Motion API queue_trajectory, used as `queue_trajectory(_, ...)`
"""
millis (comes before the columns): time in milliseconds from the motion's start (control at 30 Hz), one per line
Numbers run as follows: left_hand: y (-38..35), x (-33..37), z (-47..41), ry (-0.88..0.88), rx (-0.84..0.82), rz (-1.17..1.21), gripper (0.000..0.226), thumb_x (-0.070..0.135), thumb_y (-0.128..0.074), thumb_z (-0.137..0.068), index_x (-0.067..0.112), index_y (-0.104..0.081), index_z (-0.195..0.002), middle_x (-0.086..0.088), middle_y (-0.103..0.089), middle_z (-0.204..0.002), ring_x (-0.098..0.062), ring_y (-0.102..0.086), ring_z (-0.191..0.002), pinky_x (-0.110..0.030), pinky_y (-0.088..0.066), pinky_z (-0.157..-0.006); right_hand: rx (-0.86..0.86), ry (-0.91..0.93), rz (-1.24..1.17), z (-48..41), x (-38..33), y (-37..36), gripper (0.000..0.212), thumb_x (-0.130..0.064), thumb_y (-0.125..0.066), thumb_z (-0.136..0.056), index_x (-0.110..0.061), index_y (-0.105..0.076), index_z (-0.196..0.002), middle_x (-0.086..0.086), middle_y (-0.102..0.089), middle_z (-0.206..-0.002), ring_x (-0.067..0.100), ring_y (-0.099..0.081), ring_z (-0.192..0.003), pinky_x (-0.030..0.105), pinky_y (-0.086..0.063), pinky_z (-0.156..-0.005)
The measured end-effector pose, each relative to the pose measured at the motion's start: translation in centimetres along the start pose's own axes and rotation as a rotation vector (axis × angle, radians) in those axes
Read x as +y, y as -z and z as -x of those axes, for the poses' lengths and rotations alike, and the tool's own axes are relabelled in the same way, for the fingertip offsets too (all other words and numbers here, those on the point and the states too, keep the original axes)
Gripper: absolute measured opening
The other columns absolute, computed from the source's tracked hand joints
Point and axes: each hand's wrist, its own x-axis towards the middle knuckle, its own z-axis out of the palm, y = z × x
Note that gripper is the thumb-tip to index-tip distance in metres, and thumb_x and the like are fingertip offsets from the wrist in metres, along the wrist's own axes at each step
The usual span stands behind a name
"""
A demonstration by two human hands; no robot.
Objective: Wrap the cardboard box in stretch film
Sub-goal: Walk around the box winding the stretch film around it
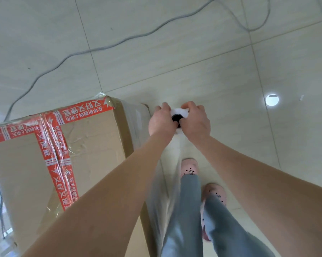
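A view looking straight down from the person's head onto a pale tiled floor (175,52). A large cardboard box (93,145) stands on the floor and fills the lower left of the view. Its top is sealed with bands of red tape (50,145) printed with white characters, and clear film already lies wrinkled over the top and its far corner.

Both bare forearms reach forward from the bottom of the view and meet just beyond the box's far right corner. Between them is a roll of stretch film (178,113), seen end-on, white with a dark round core opening. The left hand (161,121) grips the roll's left side with its fingers curled over the far edge. The right hand (196,123) grips the right side the same way, with its thumb at the core opening. Both hands are closed around the roll.

A sheet of stretched film (165,191), clear and streaky, runs from the roll back toward the person, along the box's right side. The side itself also looks covered in film.

Just to the right of the film are the person's legs in grey-blue trousers (186,210) and two pink clog-style shoes (189,168) on the tiles.

A grey cable (82,51) snakes across the floor beyond the box. A round bright reflection (271,99) shows on a tile to the right, well apart from the hands.
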Motion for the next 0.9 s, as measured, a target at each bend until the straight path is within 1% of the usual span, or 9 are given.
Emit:
queue_trajectory(100, 0.4, 0.3, -1.0, -0.148, 0.026, -0.196, 0.028, 0.009, -0.053, -0.089, 0.012, -0.049, -0.116, -0.009, -0.049, -0.114, -0.030, -0.057, -0.095, -0.034, -0.039, -0.063, -0.008, 0.023, 0.032, -0.2, -0.1, -0.3, 0.037, -0.010, -0.050, -0.084, -0.027, -0.052, -0.117, 0.004, -0.045, -0.119, 0.027, -0.058, -0.093, 0.028, -0.037, -0.069)
queue_trajectory(233, 1.3, 1.0, -2.2, -0.170, 0.002, -0.271, 0.017, 0.008, -0.051, -0.088, 0.010, -0.052, -0.105, -0.009, -0.053, -0.105, -0.029, -0.056, -0.087, -0.034, -0.038, -0.062, -0.004, 0.040, 0.065, -0.8, -0.3, -0.5, 0.033, -0.013, -0.049, -0.086, -0.029, -0.053, -0.115, 0.004, -0.045, -0.118, 0.027, -0.059, -0.090, 0.029, -0.038, -0.067)
queue_trajectory(300, 1.9, 1.1, -2.7, -0.128, -0.002, -0.230, 0.014, 0.011, -0.051, -0.087, 0.010, -0.053, -0.101, -0.009, -0.055, -0.103, -0.029, -0.056, -0.084, -0.033, -0.039, -0.061, -0.016, 0.092, 0.094, -1.2, -0.8, -0.4, 0.035, -0.012, -0.049, -0.087, -0.028, -0.054, -0.118, 0.005, -0.046, -0.120, 0.028, -0.058, -0.095, 0.030, -0.041, -0.070)
queue_trajectory(433, 3.0, 0.9, -3.8, 0.029, 0.007, -0.074, 0.014, 0.015, -0.054, -0.086, 0.011, -0.053, -0.099, -0.006, -0.057, -0.092, -0.025, -0.052, -0.079, -0.030, -0.039, -0.060, -0.031, 0.182, 0.133, -2.8, -2.6, 0.3, 0.036, -0.011, -0.046, -0.090, -0.030, -0.057, -0.118, 0.003, -0.049, -0.120, 0.027, -0.057, -0.100, 0.034, -0.047, -0.076)
queue_trajectory(567, 4.7, 0.7, -5.1, 0.153, 0.075, 0.023, 0.021, 0.022, -0.060, -0.082, 0.011, -0.054, -0.099, -0.005, -0.058, -0.088, -0.026, -0.055, -0.082, -0.030, -0.042, -0.063, -0.042, 0.260, 0.142, -4.3, -4.9, 0.9, 0.043, -0.006, -0.047, -0.087, -0.029, -0.058, -0.121, 0.001, -0.050, -0.123, 0.024, -0.056, -0.104, 0.032, -0.043, -0.075)
queue_trajectory(633, 5.6, 0.0, -5.6, 0.246, 0.103, 0.076, 0.027, 0.026, -0.063, -0.081, 0.010, -0.055, -0.101, -0.007, -0.061, -0.092, -0.027, -0.059, -0.084, -0.031, -0.046, -0.065, -0.061, 0.221, 0.105, -4.7, -5.9, 0.9, 0.044, -0.007, -0.050, -0.085, -0.028, -0.053, -0.124, 0.002, -0.049, -0.124, 0.024, -0.056, -0.103, 0.030, -0.041, -0.074)
queue_trajectory(733, 6.2, -0.8, -6.2, 0.335, 0.073, 0.133, 0.036, 0.030, -0.065, -0.080, 0.008, -0.054, -0.105, -0.012, -0.065, -0.100, -0.031, -0.065, -0.090, -0.035, -0.054, -0.070, -0.143, 0.067, 0.011, -4.9, -6.6, 0.5, 0.040, -0.018, -0.055, -0.087, -0.024, -0.047, -0.126, 0.004, -0.047, -0.122, 0.024, -0.054, -0.091, 0.028, -0.038, -0.073)
queue_trajectory(800, 6.2, -0.5, -6.1, 0.307, 0.033, 0.058, 0.037, 0.027, -0.064, -0.083, 0.008, -0.051, -0.112, -0.011, -0.061, -0.106, -0.031, -0.062, -0.095, -0.035, -0.049, -0.067, -0.161, 0.011, -0.052, -5.0, -6.8, 0.4, 0.038, -0.019, -0.055, -0.087, -0.024, -0.047, -0.124, 0.005, -0.047, -0.121, 0.023, -0.051, -0.086, 0.029, -0.040, -0.073)
queue_trajectory(900, 6.1, 0.5, -6.3, 0.084, 0.067, -0.222, 0.036, 0.014, -0.057, -0.088, 0.011, -0.045, -0.122, -0.010, -0.050, -0.117, -0.031, -0.057, -0.101, -0.036, -0.042, -0.063, -0.164, 0.008, -0.053, -5.5, -7.2, 0.5, 0.036, -0.016, -0.055, -0.086, -0.024, -0.050, -0.121, 0.005, -0.049, -0.118, 0.022, -0.052, -0.081, 0.029, -0.040, -0.071)
